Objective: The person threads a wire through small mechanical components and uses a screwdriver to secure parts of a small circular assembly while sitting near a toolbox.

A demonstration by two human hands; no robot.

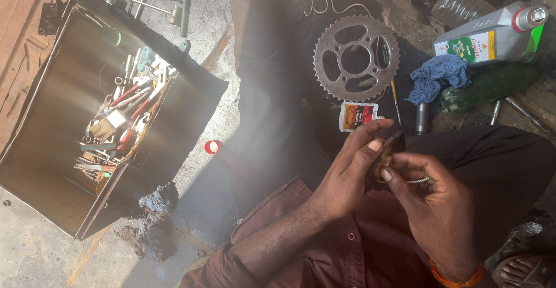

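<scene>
Concrete floor lies below; my left hand (347, 175) and right hand (431, 207) pinch a small round part (383, 162) between their fingertips.

A small flat sachet (359, 116), red and orange with a white edge and a black band, lies on the dark ground just below the sprocket (356, 57) and just above the left hand (353, 169). At the upper right a grey plastic oil bottle (492, 35) lies on its side, bearing 1 white label (468, 46) with green and red patches.
</scene>
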